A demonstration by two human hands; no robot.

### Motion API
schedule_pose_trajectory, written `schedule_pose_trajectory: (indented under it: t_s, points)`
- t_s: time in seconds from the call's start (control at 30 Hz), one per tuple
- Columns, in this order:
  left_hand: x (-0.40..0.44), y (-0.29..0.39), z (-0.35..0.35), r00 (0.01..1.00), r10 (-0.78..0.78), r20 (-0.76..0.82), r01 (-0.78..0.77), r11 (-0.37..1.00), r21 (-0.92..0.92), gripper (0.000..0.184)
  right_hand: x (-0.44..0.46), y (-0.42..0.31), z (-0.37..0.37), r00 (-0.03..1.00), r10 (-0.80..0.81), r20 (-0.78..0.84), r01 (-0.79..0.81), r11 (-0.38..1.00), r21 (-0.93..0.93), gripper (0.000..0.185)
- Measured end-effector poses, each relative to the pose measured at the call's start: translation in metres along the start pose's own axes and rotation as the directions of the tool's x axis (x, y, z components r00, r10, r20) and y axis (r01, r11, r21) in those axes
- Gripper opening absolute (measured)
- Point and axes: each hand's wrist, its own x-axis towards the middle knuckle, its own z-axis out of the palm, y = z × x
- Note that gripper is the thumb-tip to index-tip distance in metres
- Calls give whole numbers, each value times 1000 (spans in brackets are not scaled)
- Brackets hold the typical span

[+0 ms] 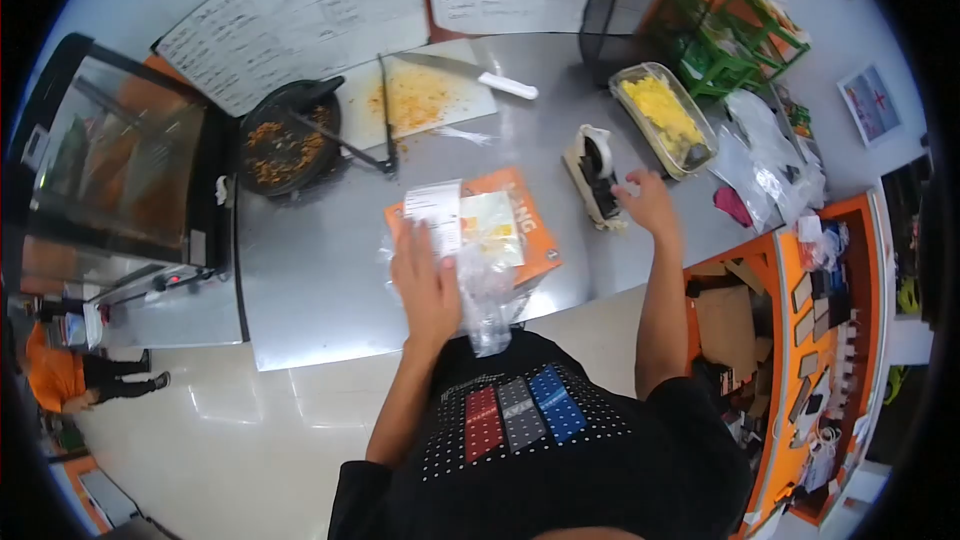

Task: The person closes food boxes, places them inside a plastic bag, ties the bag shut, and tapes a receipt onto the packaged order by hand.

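An orange printed box (538, 230) lies on the metal table in front of me, partly wrapped in a clear plastic bag (487, 305). On top of it are a white printed receipt (434, 208) and a pale paper with yellow marks (492, 225). My left hand (425, 285) lies flat over the lower part of the receipt, fingers stretched out. To the right stands a tape dispenser (596, 175) with a roll in it. My right hand (652, 205) is at its near right side, fingers partly bent and apart; no tape shows between them.
A knife (510, 85) and a stained cutting board (440, 95) lie at the back, beside a dark pan (285, 150) with brown bits. A tub (690, 165) of yellow food and a green basket (715, 65) stand right. A glass display case (110, 170) is left. Another person (58, 370) stands far left.
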Motion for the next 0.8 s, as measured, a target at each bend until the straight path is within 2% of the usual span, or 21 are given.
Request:
schedule_pose_trajectory:
  t_s: [0.03, 0.1, 0.13, 0.23, 0.33, 0.43, 0.47, 0.53, 0.63, 0.67, 0.73, 0.77, 0.8]
  points:
    - [-7, 2, 8, 1000, 8, -4, -9, 997, -78, 54, -11, 25, 1, 998, 53, 35, -57, 990, 129, 46]
    - [-26, 6, 6, 998, -56, 23, 57, 998, -29, 54, -24, 31, 19, 987, 95, 127, -139, 901, 411, 46]
    - [-34, 7, 4, 995, -90, 32, 90, 996, 4, 54, -26, 24, 13, 974, 137, 178, -209, 843, 495, 45]
    - [-49, 3, 8, 995, -97, 5, 97, 995, -7, 55, -20, 23, 17, 978, 147, 148, -205, 804, 557, 37]
    - [-51, 4, 13, 988, -149, -49, 147, 988, -48, 54, -8, 21, 16, 943, 191, 274, -308, 814, 493, 30]
    - [-53, 14, 21, 972, -161, -174, 138, 981, -134, 57, -8, 14, 8, 872, 278, 402, -477, 667, 572, 23]
    - [-55, 17, 23, 967, -165, -193, 148, 984, -103, 59, -10, 17, 12, 871, 296, 391, -489, 596, 637, 22]
    - [-61, 18, 23, 951, -181, -250, 181, 983, -25, 62, -19, 24, 24, 865, 314, 392, -498, 440, 747, 18]
    - [-71, 19, 27, 917, -285, -278, 256, 957, -136, 65, -41, 28, 30, 916, 280, 287, -351, 211, 913, 15]
    - [-73, 26, 26, 921, -280, -271, 269, 960, -77, 61, -46, 29, 34, 922, 264, 282, -336, 190, 922, 13]
    - [-76, 34, 36, 874, -383, -300, 284, 902, -325, 60, -56, 34, 39, 933, 250, 260, -301, 143, 943, 11]
    - [-76, 36, 38, 850, -431, -302, 275, 853, -443, 60, -58, 37, 42, 937, 241, 251, -294, 165, 941, 10]
    - [-77, 35, 39, 858, -414, -303, 281, 873, -398, 60, -59, 40, 46, 942, 233, 240, -285, 186, 940, 10]
